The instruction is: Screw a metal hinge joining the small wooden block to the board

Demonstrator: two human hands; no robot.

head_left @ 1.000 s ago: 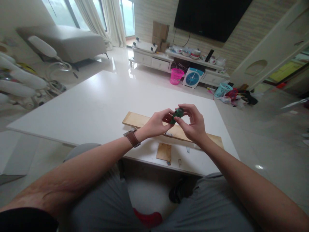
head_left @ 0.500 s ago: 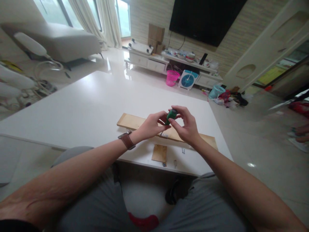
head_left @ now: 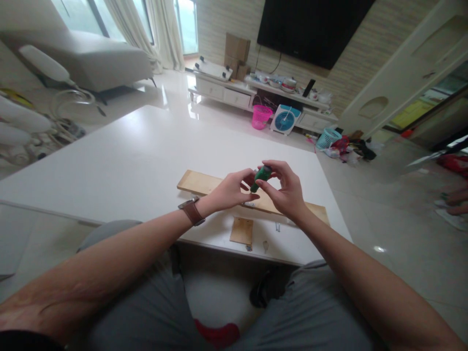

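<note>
My right hand (head_left: pixel 283 185) grips a green screwdriver (head_left: pixel 261 179) by its handle, between thumb and fingers. The handle slants, its dark end up to the right. My left hand (head_left: pixel 236 187) curls round the handle's lower end, thumb below and fingers behind; its exact contact is partly hidden. Beneath both hands a long wooden board (head_left: pixel 203 182) lies across the white table (head_left: pixel 146 156). Closer to me is a small square wooden piece (head_left: pixel 242 230) with small holes along its far edge. Two screws (head_left: pixel 278 227) lie to its right.
Small hardware (head_left: pixel 249 247) sits at the square piece's near corner, and a small clear item (head_left: pixel 265 246) lies beside it. Beyond the table stand a pink basket (head_left: pixel 261 117), a blue-and-white fan (head_left: pixel 285 120) and a low TV cabinet (head_left: pixel 237 99). My knees are under the table edge.
The screwdriver has shifted slightly to the right and turned a little in my fingers. My right hand has moved slightly right with it; my left hand stays nearly in place.
</note>
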